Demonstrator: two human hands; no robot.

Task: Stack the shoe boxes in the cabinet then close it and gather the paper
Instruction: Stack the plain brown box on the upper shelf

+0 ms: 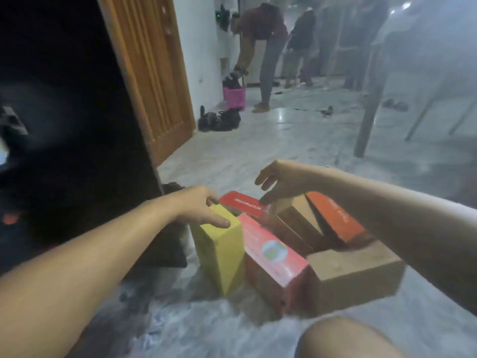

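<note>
Several shoe boxes stand together on the floor in front of me. A yellow box (pixel 222 249) is on the left, with a pink-red box (pixel 273 254) beside it. A red box (pixel 244 202) lies behind them. Brown boxes (pixel 353 270) and an orange-lidded box (pixel 335 215) sit to the right. My left hand (pixel 204 205) rests with straight fingers on the yellow box's top far edge. My right hand (pixel 278 182) hovers with spread fingers over the red box. The dark cabinet (pixel 72 125) is open on the left, its wooden door (pixel 152 73) swung outward.
Crumpled white paper (pixel 144 319) lies on the marble floor near my left arm. My knee (pixel 343 339) is at the bottom right. People stand further back beside a pink basket (pixel 234 98) and dark shoes (pixel 219 121). A table leg (pixel 366 125) stands at right.
</note>
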